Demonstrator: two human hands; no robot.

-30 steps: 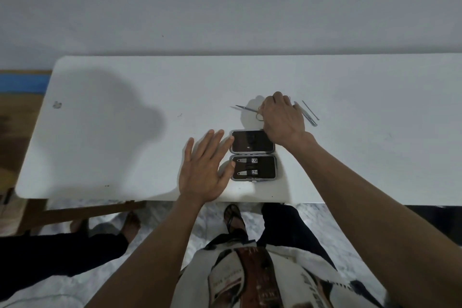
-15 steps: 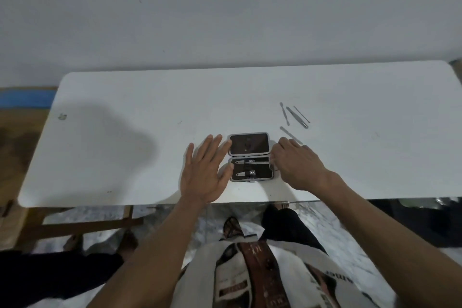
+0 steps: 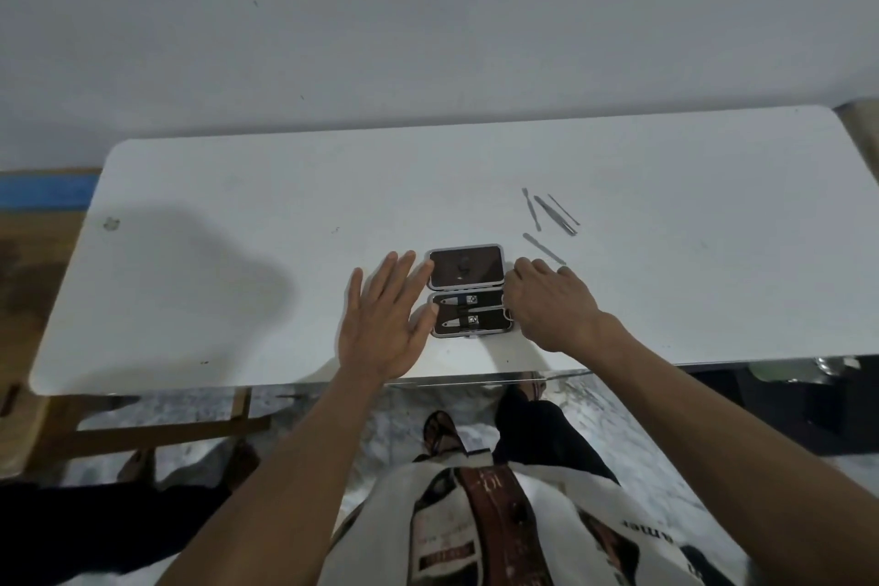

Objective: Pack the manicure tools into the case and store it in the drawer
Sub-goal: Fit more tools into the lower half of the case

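Note:
A small dark manicure case (image 3: 466,269) lies open near the front edge of the white table (image 3: 238,290). Its near half holds two nail clippers (image 3: 457,300) in elastic loops. Slim scissors (image 3: 485,309) lie slanted between them. My right hand (image 3: 551,309) is at the case's right edge with its fingers curled over the scissors' handles. My left hand (image 3: 380,324) lies flat with fingers apart, touching the case's left side. Three thin metal tools (image 3: 554,214) lie together behind and to the right. A fourth tool (image 3: 544,248) lies just beyond my right hand.
The table's front edge (image 3: 285,383) runs just below my wrists. A wooden frame (image 3: 157,433) stands under the table's left part. Another person's feet (image 3: 138,466) rest on the marble floor at lower left. Dark objects (image 3: 785,404) sit under the table's right end.
My right hand took the scissors from the back of the table, brought them toward me and laid them in the case's near half. My left hand stayed beside the case.

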